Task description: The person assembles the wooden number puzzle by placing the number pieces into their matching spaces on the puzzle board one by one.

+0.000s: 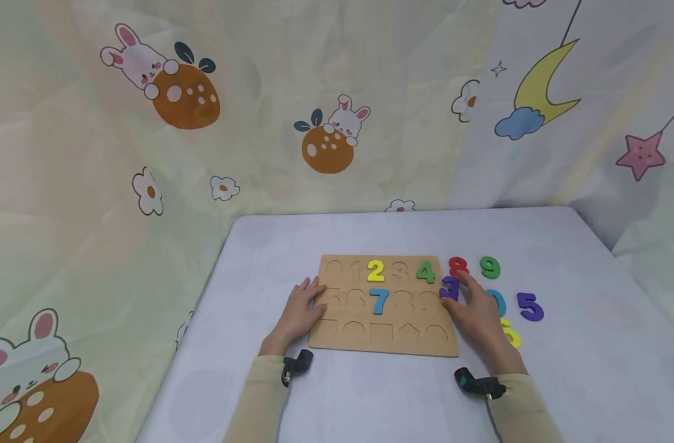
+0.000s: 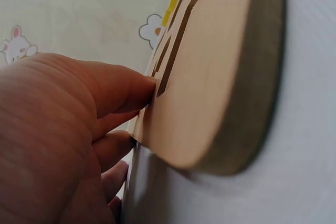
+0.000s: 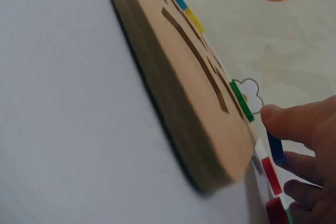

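Observation:
A wooden number board (image 1: 337, 340) lies on the table, with the yellow 2 (image 1: 376, 271), green 4 (image 1: 426, 272) and blue 7 (image 1: 379, 301) on it. My left hand (image 1: 300, 312) rests at the board's left edge, thumb tip touching the top surface in the left wrist view. Between thumb and fingers, my right hand (image 1: 479, 317) pinches a purple 3 (image 1: 450, 288) by the board's upper right edge. In the right wrist view this 3 (image 3: 275, 148) stands edge-on. Just behind it is a red 8 (image 1: 457, 265), partly covered by the fingers.
Right of the board lie a green 9 (image 1: 489, 267), a purple 5 (image 1: 531, 307), a blue piece (image 1: 500, 303) and a yellow piece (image 1: 512, 336), the last two partly behind the right hand. A printed curtain (image 1: 270, 123) hangs behind the white table (image 1: 370, 397).

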A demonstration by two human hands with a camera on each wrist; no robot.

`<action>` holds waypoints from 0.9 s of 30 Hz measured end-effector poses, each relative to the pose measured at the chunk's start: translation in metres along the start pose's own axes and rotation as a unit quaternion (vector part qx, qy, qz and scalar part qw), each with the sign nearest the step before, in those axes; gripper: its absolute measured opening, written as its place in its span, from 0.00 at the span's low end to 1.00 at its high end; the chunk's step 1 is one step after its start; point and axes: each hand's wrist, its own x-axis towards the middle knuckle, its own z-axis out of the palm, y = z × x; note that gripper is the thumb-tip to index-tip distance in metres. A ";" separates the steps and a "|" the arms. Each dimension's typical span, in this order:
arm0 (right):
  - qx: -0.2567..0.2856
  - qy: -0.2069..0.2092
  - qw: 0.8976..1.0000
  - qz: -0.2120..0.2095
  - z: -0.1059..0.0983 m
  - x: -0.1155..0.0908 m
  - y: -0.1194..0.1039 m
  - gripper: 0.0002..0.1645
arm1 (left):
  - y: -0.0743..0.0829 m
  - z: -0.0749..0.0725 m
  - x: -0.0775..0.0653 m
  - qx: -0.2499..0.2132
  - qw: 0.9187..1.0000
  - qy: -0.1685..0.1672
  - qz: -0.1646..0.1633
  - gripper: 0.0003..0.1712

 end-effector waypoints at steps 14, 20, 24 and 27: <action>-0.013 -0.026 0.998 -0.053 0.020 0.003 -0.014 0.47 | 0.000 0.001 -0.001 -0.014 1.000 0.012 -0.020 0.28; -0.008 -0.038 0.997 -0.071 0.033 0.011 -0.030 0.46 | 0.001 0.002 -0.002 -0.022 0.999 0.018 -0.016 0.28; -0.016 -0.032 0.996 -0.076 0.043 0.016 -0.036 0.45 | 0.001 0.002 -0.003 -0.016 1.000 0.017 -0.009 0.28; -0.018 -0.024 0.996 -0.079 0.049 0.020 -0.038 0.45 | 0.003 0.001 -0.002 -0.013 1.000 0.015 -0.007 0.28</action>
